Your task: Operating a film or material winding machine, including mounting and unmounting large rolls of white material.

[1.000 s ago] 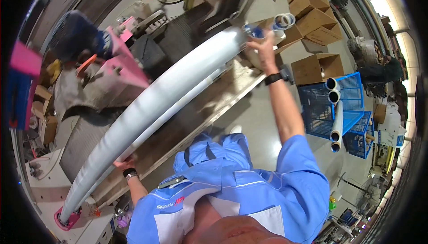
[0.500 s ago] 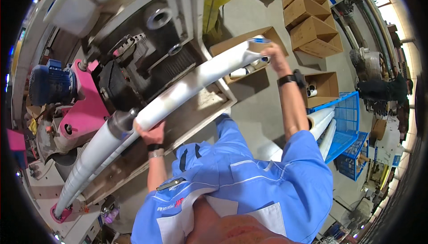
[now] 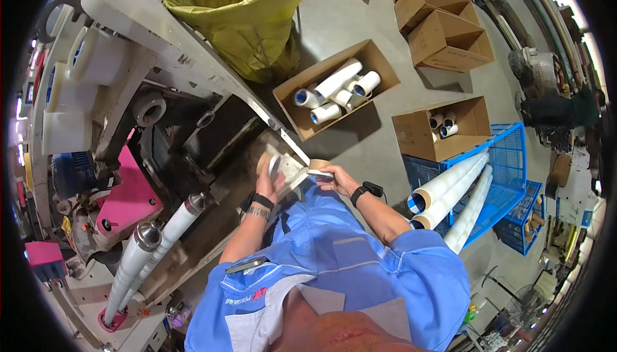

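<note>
Close to the machine's front ledge, my left hand (image 3: 270, 181) grips a narrow white ring (image 3: 272, 164) with a tan core, seen partly edge-on. My right hand (image 3: 339, 181) pinches a similar narrow ring (image 3: 319, 168) by its side, a short distance to the right. Both look like thin slices of a film roll on a cardboard core; the fingers cover part of each. To the left, two white-wrapped shafts with metal ends, a nearer one (image 3: 134, 259) and a farther one (image 3: 175, 226), slant up from a pink mount.
An open carton (image 3: 334, 88) with several short white rolls stands ahead, a second carton (image 3: 443, 130) to its right. Long rolls (image 3: 450, 188) lie in a blue crate (image 3: 511, 159). A yellow bag (image 3: 244, 24) and empty cartons (image 3: 443, 37) are farther off. The machine frame (image 3: 212, 63) edges my left.
The long white roll that spanned both hands is out of them. My hands have come closer together, each now on a narrow ring. The view has shifted, showing more of the carton of rolls.
</note>
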Demonstrator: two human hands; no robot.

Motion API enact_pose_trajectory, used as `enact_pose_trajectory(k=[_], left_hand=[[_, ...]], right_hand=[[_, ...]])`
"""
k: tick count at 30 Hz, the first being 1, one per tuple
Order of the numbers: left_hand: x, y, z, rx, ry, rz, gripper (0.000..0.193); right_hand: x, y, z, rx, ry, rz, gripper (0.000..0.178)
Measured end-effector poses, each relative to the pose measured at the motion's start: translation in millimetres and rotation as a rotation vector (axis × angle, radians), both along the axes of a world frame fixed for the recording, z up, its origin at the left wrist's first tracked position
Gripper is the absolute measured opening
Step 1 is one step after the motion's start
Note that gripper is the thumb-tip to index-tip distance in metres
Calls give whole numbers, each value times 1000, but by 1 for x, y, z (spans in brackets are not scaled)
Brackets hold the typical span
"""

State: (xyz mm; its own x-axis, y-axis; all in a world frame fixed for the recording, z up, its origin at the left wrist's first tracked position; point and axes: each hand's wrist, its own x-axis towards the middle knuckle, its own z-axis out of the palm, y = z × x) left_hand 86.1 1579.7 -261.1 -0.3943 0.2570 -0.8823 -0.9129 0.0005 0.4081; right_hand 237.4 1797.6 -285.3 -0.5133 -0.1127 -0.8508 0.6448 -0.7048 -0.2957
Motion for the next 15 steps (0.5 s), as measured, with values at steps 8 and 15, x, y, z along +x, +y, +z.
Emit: enact_pose_trajectory(k=[8,15], left_hand=[[-145,133,244,687,448,99,113],[-148,113,241,505,955,-148,64]], right_hand=[[-140,87,227,583,625,-96,90],[43,146,247,1231,553,-307,43]])
